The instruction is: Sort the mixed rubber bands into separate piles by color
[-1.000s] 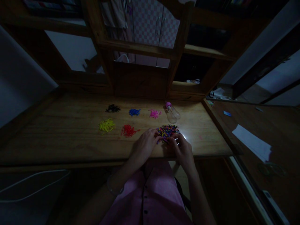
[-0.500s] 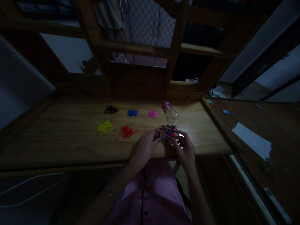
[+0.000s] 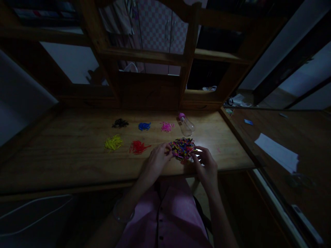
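Note:
A heap of mixed coloured rubber bands (image 3: pixel 183 148) lies near the desk's front edge, between both hands. At its left side is my left hand (image 3: pixel 159 156), thumb and fingertips drawn together in a pinch against the bands; what they hold is too small to tell. My right hand (image 3: pixel 207 163) touches the heap's right side with thumb and fingers apart. Sorted small piles lie to the left: red bands (image 3: pixel 139 147), yellow bands (image 3: pixel 113 142), black bands (image 3: pixel 120 123), blue bands (image 3: pixel 144 126) and pink bands (image 3: pixel 167 126).
Behind the heap lies a clear bulb-shaped bottle (image 3: pixel 187 127) with a pink cap. A wooden shelf unit (image 3: pixel 150 89) rises at the desk's back. On the right side table are white papers (image 3: pixel 276 153) and a small blue card (image 3: pixel 248 122).
My right hand has moved slightly right, its thumb and fingers wider apart. The heap now shows more between the hands. The whole view has shifted a little; the sorted piles look unchanged.

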Demonstrator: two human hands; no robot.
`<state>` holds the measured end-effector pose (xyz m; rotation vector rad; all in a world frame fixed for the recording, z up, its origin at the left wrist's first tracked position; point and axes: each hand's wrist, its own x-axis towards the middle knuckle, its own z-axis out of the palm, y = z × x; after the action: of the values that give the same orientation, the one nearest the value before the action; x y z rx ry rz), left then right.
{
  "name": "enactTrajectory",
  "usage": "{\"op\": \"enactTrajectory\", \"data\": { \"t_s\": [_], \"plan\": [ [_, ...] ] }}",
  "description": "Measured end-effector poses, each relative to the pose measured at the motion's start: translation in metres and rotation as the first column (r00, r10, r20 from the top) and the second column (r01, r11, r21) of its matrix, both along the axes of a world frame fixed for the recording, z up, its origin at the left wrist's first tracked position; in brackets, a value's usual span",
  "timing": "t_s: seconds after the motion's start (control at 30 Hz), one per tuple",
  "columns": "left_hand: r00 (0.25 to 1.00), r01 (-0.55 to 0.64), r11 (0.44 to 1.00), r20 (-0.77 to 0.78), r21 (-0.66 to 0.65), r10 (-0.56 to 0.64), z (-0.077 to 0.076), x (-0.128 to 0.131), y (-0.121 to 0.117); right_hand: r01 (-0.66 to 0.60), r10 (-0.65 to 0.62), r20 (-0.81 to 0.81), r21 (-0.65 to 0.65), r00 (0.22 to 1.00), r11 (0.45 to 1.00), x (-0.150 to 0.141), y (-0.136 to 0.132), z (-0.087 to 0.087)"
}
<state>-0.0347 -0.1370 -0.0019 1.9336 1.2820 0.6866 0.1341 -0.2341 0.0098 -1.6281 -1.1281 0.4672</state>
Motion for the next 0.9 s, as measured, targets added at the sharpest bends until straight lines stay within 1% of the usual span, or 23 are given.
{"op": "enactTrajectory", "data": {
  "t_s": [0.1, 0.2, 0.27, 0.3, 0.33, 0.37, 0.4, 0.47, 0.53, 0.57, 0.6, 0.63, 0.67, 0.7, 0.8, 0.9],
  "plan": [
    [0.996, 0.010, 0.992, 0.086, -0.122, 0.000, 0.002, -0.003, 0.004, 0.000, 0.000, 0.006, -0.001, 1.000, 1.000, 0.000, 0.000, 0.001],
    [0.979, 0.023, 0.979, 0.204, -0.202, 0.019, 0.003, -0.006, 0.010, -0.004, 0.004, 0.012, -0.002, 1.000, 1.000, 0.000, -0.001, 0.001],
    [0.948, 0.036, 0.964, 0.313, -0.265, 0.051, 0.004, -0.006, 0.013, -0.005, 0.005, 0.019, 0.005, 1.000, 1.000, 0.000, -0.001, 0.001],
    [0.924, 0.056, 0.945, 0.376, -0.321, 0.073, 0.004, -0.007, 0.015, -0.006, 0.006, 0.023, 0.009, 1.000, 1.000, 0.001, -0.002, 0.001],
    [0.890, 0.094, 0.916, 0.445, -0.390, 0.098, 0.005, -0.007, 0.016, -0.007, 0.007, 0.026, 0.012, 1.000, 1.000, 0.001, -0.002, 0.001],
    [0.844, 0.153, 0.873, 0.521, -0.464, 0.128, 0.005, -0.007, 0.017, -0.010, 0.009, 0.029, 0.014, 1.000, 1.000, 0.001, -0.002, 0.002],
    [0.783, 0.231, 0.816, 0.599, -0.530, 0.168, 0.006, -0.008, 0.017, -0.012, 0.011, 0.033, 0.015, 0.999, 1.000, 0.001, -0.003, 0.003],
    [0.631, 0.424, 0.670, 0.729, -0.609, 0.264, 0.009, -0.010, 0.016, -0.014, 0.013, 0.040, 0.008, 0.999, 1.000, 0.000, -0.003, 0.004],
    [0.497, 0.597, 0.516, 0.788, -0.614, 0.363, 0.014, -0.012, 0.014, -0.008, 0.008, 0.046, -0.003, 0.999, 1.000, -0.001, -0.003, 0.005],
    [0.451, 0.657, 0.451, 0.795, -0.604, 0.406, 0.016, -0.013, 0.013, -0.006, 0.006, 0.047, -0.005, 0.999, 1.000, -0.002, -0.002, 0.005],
    [0.414, 0.700, 0.405, 0.796, -0.588, 0.441, 0.018, -0.014, 0.012, -0.006, 0.006, 0.048, -0.006, 0.999, 1.000, -0.003, -0.002, 0.006],
    [0.381, 0.728, 0.380, 0.798, -0.570, 0.468, 0.020, -0.014, 0.012, -0.007, 0.007, 0.048, -0.004, 0.999, 1.000, -0.003, -0.002, 0.006],
    [0.352, 0.745, 0.372, 0.800, -0.554, 0.486, 0.022, -0.015, 0.011, -0.010, 0.010, 0.047, -0.001, 0.999, 1.000, -0.004, -0.002, 0.006],
    [0.327, 0.752, 0.376, 0.802, -0.542, 0.500, 0.023, -0.014, 0.010, -0.013, 0.013, 0.045, 0.003, 0.999, 1.000, -0.005, -0.001, 0.007],
    [0.274, 0.741, 0.407, 0.795, -0.534, 0.542, 0.025, -0.011, 0.008, -0.021, 0.020, 0.037, 0.015, 0.999, 1.000, -0.008, -0.001, 0.010],
    [0.229, 0.719, 0.419, 0.758, -0.554, 0.611, 0.029, -0.006, 0.002, -0.019, 0.017, 0.046, 0.051, 0.999, 0.999, -0.014, 0.000, 0.017]
  ]
}}
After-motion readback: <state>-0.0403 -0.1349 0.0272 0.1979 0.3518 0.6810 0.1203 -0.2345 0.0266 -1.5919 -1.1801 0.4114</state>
